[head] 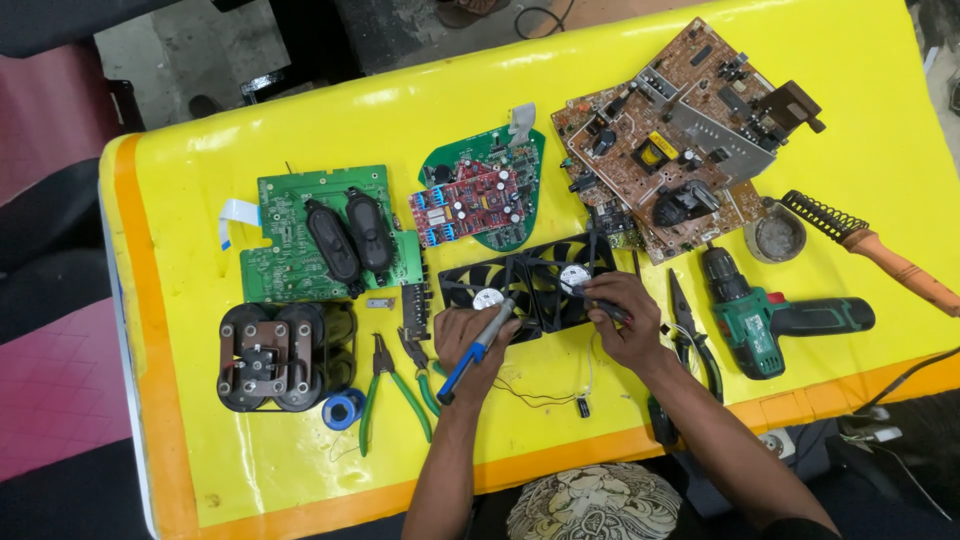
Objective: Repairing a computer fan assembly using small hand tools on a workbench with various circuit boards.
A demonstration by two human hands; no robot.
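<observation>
My left hand (472, 340) grips the blue-handled soldering iron (480, 345), tip at the black twin fan (528, 282) just beyond my fingers. My right hand (620, 318) pinches a thin wire against it. I should steady both wrists on the yellow table (300, 440).

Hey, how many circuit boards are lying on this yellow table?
4, though others may be hidden under the stack. A green board carrying two black speakers at left, a rounded green board with a red board on it, and a large brown board at upper right.
</observation>
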